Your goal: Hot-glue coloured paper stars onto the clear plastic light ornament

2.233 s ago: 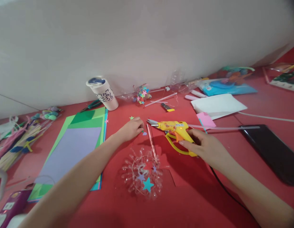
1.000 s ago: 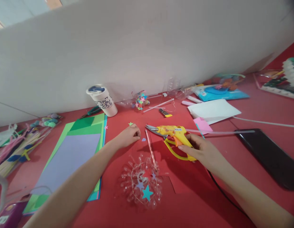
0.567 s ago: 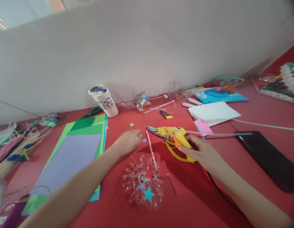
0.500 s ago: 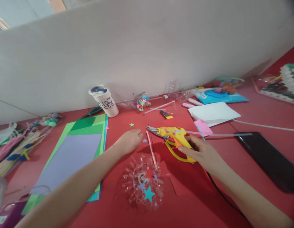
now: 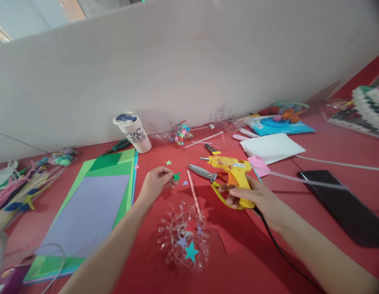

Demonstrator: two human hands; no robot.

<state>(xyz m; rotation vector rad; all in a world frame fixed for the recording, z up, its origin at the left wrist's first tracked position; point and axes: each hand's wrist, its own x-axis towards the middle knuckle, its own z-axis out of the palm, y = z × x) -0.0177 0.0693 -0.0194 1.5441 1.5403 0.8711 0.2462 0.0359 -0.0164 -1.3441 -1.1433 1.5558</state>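
Between the thumb and fingers of my left hand [image 5: 156, 182] is a small green paper star [image 5: 176, 177], lifted off the red table. My right hand [image 5: 249, 194] is wrapped round the handle of a yellow hot glue gun [image 5: 230, 165], its nozzle facing left. Scissors [image 5: 203, 172] with yellow handles lie under the gun, partly hidden. Close to me rests a ring of clear plastic pieces [image 5: 168, 241] with a teal star [image 5: 191, 252] and purple stars in it. A pink striped stick [image 5: 194, 192] lies just beyond the ring. A light green star [image 5: 168, 162] sits behind my left hand.
Coloured paper sheets [image 5: 88, 208] are stacked on the left, near a white cup [image 5: 136, 134]. To the right are a black phone [image 5: 339, 204], white paper [image 5: 272, 146] and a blue packet [image 5: 281, 124]. A star-covered ball [image 5: 182, 132] stands by the wall.
My left hand has drawn back left, and the green star now shows in its fingers. The glue gun has been raised off the scissors, more of which now show.
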